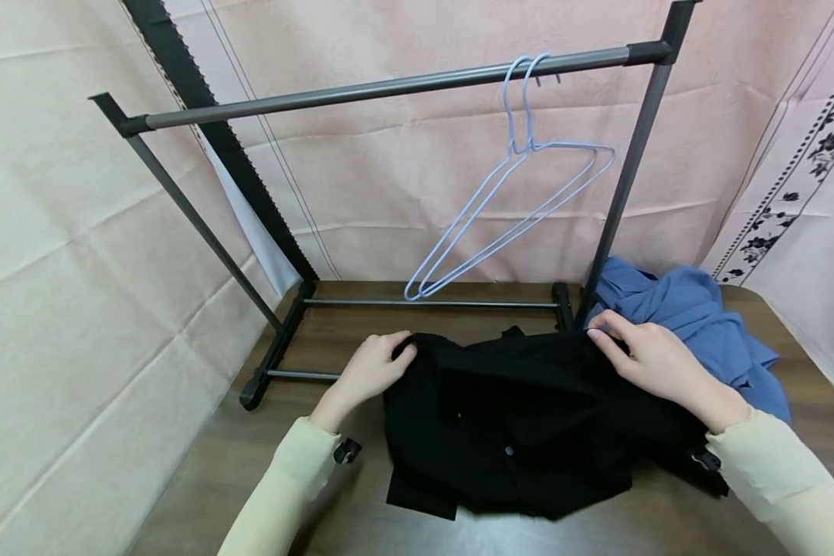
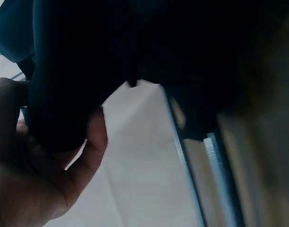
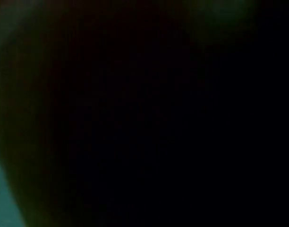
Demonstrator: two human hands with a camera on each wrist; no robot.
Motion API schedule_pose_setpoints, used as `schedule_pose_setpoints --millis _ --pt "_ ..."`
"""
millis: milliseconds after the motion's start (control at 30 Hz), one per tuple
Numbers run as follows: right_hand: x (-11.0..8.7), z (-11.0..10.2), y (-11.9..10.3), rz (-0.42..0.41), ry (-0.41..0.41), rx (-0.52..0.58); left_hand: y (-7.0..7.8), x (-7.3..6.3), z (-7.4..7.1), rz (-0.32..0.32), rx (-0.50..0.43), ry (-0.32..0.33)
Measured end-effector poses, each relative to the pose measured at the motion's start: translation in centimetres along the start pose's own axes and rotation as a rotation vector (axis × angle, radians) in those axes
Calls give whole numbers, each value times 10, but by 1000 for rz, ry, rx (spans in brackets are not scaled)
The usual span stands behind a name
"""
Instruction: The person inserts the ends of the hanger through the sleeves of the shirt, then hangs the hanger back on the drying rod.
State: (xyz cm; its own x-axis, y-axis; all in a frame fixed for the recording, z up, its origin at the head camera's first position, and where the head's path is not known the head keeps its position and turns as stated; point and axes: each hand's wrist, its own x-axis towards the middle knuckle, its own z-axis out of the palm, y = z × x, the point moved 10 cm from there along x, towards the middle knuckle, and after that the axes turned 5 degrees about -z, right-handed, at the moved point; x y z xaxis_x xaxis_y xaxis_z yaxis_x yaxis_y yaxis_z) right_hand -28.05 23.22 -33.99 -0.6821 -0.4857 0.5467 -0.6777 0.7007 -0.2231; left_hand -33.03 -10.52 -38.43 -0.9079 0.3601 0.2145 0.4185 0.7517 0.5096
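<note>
A black buttoned shirt [image 1: 514, 432] hangs between both hands above the table, its lower part drooping toward the near side. At its upper left edge the left hand [image 1: 375, 367] pinches the cloth between thumb and fingers. In the left wrist view the same hand [image 2: 55, 175] has its fingers curled around a dark fold of the shirt [image 2: 88, 61]. The right hand [image 1: 656, 367] pinches the shirt's upper right edge, close to the rack's right post. Almost the whole right wrist view is dark, so no detail of the grip shows there.
A dark metal clothes rack [image 1: 389, 89] stands behind the shirt. Two light-blue hangers [image 1: 507, 154] hang toward the right of its bar. Crumpled blue cloth [image 1: 695, 324] lies on the brown table [image 1: 201, 494] by the rack's right foot. Pale curtains surround the back and sides.
</note>
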Motion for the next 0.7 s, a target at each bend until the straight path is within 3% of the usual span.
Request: schedule_pose_setpoints --millis 200,367,500,700 --pt "-18 46 36 155 -195 59 -14 4 36 -47 57 -173" --pt "-32 73 50 210 -311 85 -19 1 54 -79 94 -268" --pt "-34 77 51 213 -328 79 -20 0 54 -82 132 -261" --pt "-25 61 46 172 -251 48 -19 4 42 -63 164 -193"
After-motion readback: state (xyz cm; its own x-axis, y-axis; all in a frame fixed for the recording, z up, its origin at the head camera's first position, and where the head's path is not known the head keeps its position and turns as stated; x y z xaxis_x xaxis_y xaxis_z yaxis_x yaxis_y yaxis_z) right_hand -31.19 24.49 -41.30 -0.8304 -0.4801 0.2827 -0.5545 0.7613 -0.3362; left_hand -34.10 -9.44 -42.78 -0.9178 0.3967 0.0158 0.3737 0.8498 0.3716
